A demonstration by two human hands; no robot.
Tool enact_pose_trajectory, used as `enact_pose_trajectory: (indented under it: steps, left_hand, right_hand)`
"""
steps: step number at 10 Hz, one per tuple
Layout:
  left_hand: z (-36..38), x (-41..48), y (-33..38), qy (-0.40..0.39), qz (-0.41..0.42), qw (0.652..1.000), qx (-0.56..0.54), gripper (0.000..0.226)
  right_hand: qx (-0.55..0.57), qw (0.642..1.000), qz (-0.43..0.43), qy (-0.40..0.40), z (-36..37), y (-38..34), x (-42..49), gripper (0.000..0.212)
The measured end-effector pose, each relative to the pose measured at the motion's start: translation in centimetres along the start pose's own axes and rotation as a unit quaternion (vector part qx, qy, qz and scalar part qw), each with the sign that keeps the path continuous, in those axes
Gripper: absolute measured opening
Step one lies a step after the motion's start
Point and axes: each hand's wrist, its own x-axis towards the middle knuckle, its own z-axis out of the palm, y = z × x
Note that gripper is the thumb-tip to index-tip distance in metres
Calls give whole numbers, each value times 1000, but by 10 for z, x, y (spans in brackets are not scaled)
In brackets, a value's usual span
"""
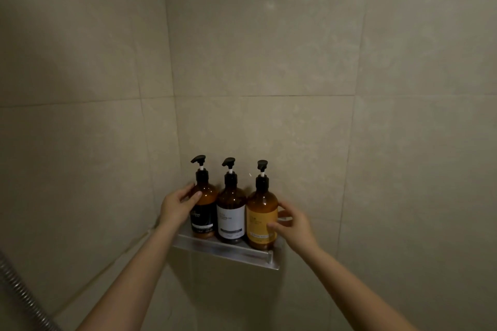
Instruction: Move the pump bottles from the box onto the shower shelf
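Three amber pump bottles stood upright in a row on the metal shower shelf [228, 251], which was fixed in the corner of the tiled wall [269, 48], low in the view at about 6 o'clock from centre. The black-label bottle [203, 212] stood at the 9 o'clock end, the white-label bottle [231, 213] in the middle touching its neighbours, and the yellow-label bottle [262, 219] at the 3 o'clock end. The left hand [177, 205] curled around the black-label bottle's shoulder, thumb on its front and fingers behind, grasping it. The right hand [291, 226] cupped the yellow-label bottle from its 3 o'clock side, thumb against the label and fingers spread at its far side, a loose grasp. All pump heads were black, nozzles pointing toward 9 o'clock. A ribbed shower hose [18, 293] crossed the frame's corner at 8 o'clock.
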Motion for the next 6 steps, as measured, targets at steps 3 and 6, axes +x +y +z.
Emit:
enact_pose_trajectory:
  steps: [3, 6]
  left_hand:
    - [0, -3, 2, 7, 4, 1000, 15, 51]
    - [-11, 1, 8, 1, -19, 1000, 0, 50]
  right_hand:
    - [8, 1000, 18, 17, 5, -7, -7, 62]
    - [6, 997, 46, 68, -8, -14, -9, 92]
